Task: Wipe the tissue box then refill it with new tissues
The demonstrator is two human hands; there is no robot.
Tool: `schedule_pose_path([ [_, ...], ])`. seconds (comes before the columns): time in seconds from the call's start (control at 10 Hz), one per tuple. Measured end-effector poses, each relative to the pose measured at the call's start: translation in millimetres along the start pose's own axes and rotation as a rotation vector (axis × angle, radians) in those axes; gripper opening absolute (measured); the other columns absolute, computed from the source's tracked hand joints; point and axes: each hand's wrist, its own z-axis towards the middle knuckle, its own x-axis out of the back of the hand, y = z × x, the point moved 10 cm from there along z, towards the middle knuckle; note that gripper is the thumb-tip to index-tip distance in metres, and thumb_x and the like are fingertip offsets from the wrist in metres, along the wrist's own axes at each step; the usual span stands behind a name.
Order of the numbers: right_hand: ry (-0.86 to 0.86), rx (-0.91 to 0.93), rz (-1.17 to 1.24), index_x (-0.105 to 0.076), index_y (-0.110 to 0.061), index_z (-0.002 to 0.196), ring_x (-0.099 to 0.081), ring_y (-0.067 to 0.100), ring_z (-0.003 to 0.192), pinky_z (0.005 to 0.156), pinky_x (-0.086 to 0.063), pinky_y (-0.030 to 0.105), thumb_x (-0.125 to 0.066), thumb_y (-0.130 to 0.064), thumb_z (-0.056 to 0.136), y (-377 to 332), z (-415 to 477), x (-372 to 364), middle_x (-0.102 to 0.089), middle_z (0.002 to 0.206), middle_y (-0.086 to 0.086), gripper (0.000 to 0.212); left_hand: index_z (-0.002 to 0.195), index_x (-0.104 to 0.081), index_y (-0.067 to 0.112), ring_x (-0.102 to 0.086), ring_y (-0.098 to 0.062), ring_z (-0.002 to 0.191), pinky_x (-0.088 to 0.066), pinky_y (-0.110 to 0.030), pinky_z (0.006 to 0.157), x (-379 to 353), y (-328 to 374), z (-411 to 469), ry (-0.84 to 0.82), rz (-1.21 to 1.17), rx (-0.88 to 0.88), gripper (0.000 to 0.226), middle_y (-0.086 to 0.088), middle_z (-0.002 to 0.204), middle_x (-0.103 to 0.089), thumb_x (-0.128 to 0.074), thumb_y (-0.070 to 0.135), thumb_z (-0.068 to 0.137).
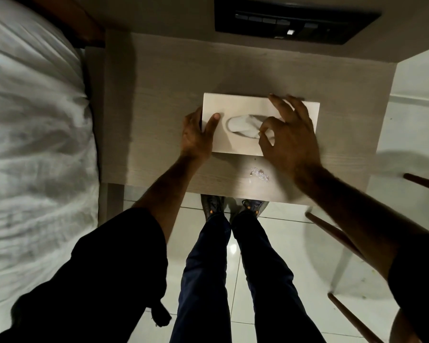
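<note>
A white tissue box [243, 105] lies flat on the pale wood counter [159, 95], near its front edge and roughly in the middle, with its oval opening facing up. The left hand [196, 134] holds the box's left end: the thumb lies on the top face and the fingers wrap down the side, so this grip is clamped on the box. The right hand [289, 134] hovers over the right half of the top; its thumb and forefinger are pinched together at the right end of the opening, on what looks like a bit of tissue [243, 125] showing white inside the oval, while the other fingers spread out toward the far edge of the box. Just in front of the box, on the counter, lies a small glittering chain [260, 175]. A bed [35, 144] with rumpled white linen stands to the left of the counter. On the wall behind is a dark switch panel [295, 23]. Below the counter edge the person's dark trousers and shoes [212, 204] show on a glossy tiled floor [270, 243], and wooden chair legs [332, 233] stand to the right.
</note>
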Motion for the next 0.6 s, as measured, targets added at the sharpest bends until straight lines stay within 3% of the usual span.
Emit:
schedule_pose_path([
  [0.2, 0.045, -0.016, 0.032, -0.070, -0.013, 0.095, -0.033, 0.031, 0.143, 0.113, -0.035, 0.043, -0.059, -0.027, 0.087, 2.8, -2.2, 7.6, -0.044, 0.152, 0.004, 0.020, 0.139, -0.054, 0.025, -0.064, -0.021, 0.112, -0.061, -0.043, 0.087, 5.0, 12.0, -9.0, -0.002, 0.029, -0.016, 0.070, -0.007, 0.129, -0.060, -0.044, 0.073, 0.090],
  [0.4, 0.038, -0.047, 0.055, -0.068, -0.013, 0.099, -0.036, 0.029, 0.140, 0.111, -0.038, 0.041, -0.060, -0.027, 0.088, 11.7, -5.6, 1.8, -0.047, 0.150, 0.003, 0.020, 0.143, -0.049, 0.019, -0.055, -0.026, 0.121, -0.056, -0.044, 0.094, 14.5, 26.4, -32.0, 0.007, 0.015, -0.014, 0.045, 0.010, 0.114, -0.049, -0.041, 0.044, 0.106],
  [0.5, 0.037, -0.068, 0.089, -0.068, -0.014, 0.106, -0.039, 0.028, 0.137, 0.112, -0.036, 0.036, -0.061, -0.028, 0.088, 16.7, -7.3, 0.9, -0.048, 0.149, 0.002, 0.024, 0.149, -0.043, 0.014, -0.051, -0.011, 0.112, -0.049, -0.018, 0.087, 20.2, 27.5, -42.4, 0.043, 0.033, 0.013, 0.045, 0.008, 0.121, -0.046, -0.042, 0.033, 0.108],
  [0.6, 0.082, -0.098, 0.141, -0.067, -0.014, 0.110, -0.043, 0.026, 0.134, 0.109, -0.036, 0.030, -0.062, -0.027, 0.088, 22.3, -17.7, 6.9, -0.051, 0.146, 0.002, 0.026, 0.152, -0.039, 0.013, -0.051, -0.001, 0.105, -0.039, 0.001, 0.074, 26.8, 31.8, -48.0, 0.060, 0.072, -0.003, 0.049, -0.011, 0.141, -0.044, -0.044, 0.033, 0.108],
])
